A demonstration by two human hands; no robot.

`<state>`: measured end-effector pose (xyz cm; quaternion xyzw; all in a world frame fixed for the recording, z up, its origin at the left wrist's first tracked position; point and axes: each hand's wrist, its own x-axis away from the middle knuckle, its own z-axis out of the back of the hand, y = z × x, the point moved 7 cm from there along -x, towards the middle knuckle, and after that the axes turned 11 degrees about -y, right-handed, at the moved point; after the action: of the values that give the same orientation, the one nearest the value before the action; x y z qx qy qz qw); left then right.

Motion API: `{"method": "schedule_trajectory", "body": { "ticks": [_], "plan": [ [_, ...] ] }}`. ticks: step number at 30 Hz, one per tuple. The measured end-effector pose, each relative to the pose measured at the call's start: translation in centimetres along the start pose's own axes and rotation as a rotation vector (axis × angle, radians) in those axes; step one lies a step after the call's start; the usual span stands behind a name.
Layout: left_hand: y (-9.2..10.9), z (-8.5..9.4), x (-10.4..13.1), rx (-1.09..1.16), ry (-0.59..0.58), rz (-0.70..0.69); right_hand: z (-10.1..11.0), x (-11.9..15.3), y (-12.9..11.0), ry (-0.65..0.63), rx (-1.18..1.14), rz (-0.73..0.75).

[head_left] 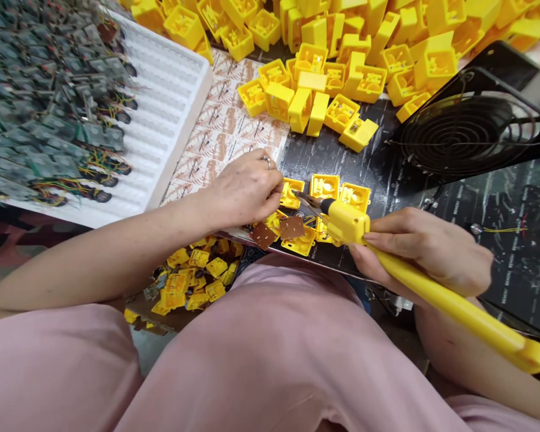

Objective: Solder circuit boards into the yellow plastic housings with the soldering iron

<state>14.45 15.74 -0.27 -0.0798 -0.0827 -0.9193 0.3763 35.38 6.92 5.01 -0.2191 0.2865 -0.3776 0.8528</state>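
Observation:
My right hand is wrapped round a long yellow soldering iron, its thin metal tip pointing left over a small yellow plastic housing. My left hand, a ring on one finger, is closed at the left edge of that housing; whatever its fingers pinch is hidden. Other open housings stand beside the tip, among them one at the back and one to the right. Just below my left fingers lie brown circuit boards with thin wires.
Many yellow housings are heaped at the back. At left a white foam tray bears piled circuit boards with wires. A black fan stands at right. Below the table edge sit more yellow housings.

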Motion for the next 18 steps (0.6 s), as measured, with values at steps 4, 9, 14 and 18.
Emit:
{"method": "schedule_trajectory", "body": {
  "ticks": [4, 9, 14, 18],
  "plan": [
    [-0.2, 0.2, 0.2, 0.027, -0.03, -0.007, -0.6, -0.3, 0.0, 0.024, 0.031, 0.063],
    [-0.3, 0.3, 0.3, 0.075, -0.082, -0.008, -0.7, -1.0, -1.0, 0.11, 0.095, 0.231],
    [-0.2, 0.3, 0.1, 0.063, -0.093, -0.01, -1.1, -1.9, -1.6, 0.045, 0.145, 0.286],
    [-0.2, 0.3, 0.0, 0.056, -0.103, -0.022, -0.7, -2.0, -1.9, 0.028, 0.142, 0.273]
  ]
}}
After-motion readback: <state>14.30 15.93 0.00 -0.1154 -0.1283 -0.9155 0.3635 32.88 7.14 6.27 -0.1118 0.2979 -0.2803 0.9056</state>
